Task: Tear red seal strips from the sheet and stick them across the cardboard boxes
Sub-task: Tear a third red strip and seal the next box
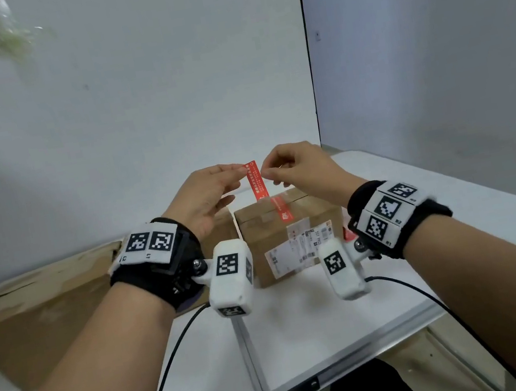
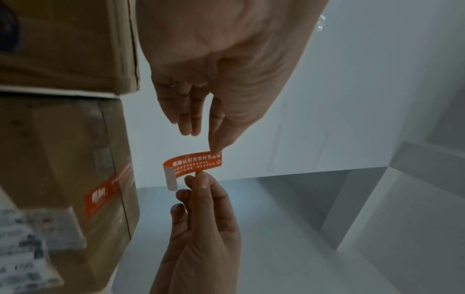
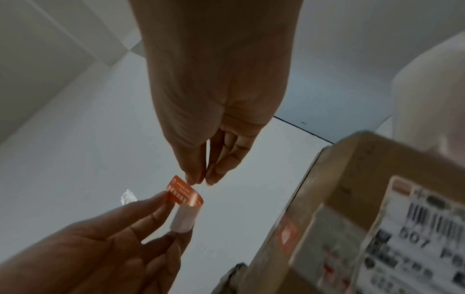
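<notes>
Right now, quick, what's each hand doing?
Left hand: pinches one edge of the red seal strip.
Right hand: fingertips pinch the strip's other edge, above the cardboard box.

a white folding table [image 1: 305, 318] carries the load, its two halves meeting at a centre seam. a small cardboard box [image 1: 291, 237] stands on it near the middle, a red strip across its top and a printed label on its front. a larger cardboard box [image 1: 39, 313] lies at the left. two black cables [image 1: 172, 341] trail over the near part.
</notes>
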Tool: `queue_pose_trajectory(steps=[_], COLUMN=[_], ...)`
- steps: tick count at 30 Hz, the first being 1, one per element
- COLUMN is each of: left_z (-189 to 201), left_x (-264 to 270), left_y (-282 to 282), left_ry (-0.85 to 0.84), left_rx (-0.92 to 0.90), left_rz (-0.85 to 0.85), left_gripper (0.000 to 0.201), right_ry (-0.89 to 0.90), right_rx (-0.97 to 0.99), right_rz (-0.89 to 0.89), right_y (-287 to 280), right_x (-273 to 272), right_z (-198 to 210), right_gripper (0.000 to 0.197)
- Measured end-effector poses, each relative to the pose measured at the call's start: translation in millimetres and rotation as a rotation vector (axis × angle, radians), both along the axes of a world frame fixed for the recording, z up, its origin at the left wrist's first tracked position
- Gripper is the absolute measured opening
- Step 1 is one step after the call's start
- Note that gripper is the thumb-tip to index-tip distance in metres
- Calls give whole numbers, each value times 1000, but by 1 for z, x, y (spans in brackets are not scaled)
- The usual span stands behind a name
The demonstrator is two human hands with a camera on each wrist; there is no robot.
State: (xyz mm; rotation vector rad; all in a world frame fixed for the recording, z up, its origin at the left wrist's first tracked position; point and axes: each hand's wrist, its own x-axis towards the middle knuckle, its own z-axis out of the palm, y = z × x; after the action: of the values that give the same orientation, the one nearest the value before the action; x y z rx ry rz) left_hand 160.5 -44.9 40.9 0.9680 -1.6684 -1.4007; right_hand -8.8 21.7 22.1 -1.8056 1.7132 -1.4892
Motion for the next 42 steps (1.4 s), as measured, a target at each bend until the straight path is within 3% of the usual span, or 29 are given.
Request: queue_pose_trajectory(steps=[18, 27, 35, 42], left_z=[11, 0, -27, -48], left_x=[132, 215, 295, 309], left_y=[-45, -69, -88, -84], left_ry=[-21, -345, -683, -679], left_rx=[-59, -462, -427, -503], left_rz=[190, 443, 492, 485], left_gripper=[5, 11, 6, 10], right_ry=[31, -25, -343, -364], right_rx=[50, 207, 262, 292], right_rz=[204, 309, 379, 370], right_y=[-78, -119, -141, -150], right_x=[129, 196, 236, 268], right_z=[13, 13, 12, -1], right_gripper=[13, 11, 21, 19])
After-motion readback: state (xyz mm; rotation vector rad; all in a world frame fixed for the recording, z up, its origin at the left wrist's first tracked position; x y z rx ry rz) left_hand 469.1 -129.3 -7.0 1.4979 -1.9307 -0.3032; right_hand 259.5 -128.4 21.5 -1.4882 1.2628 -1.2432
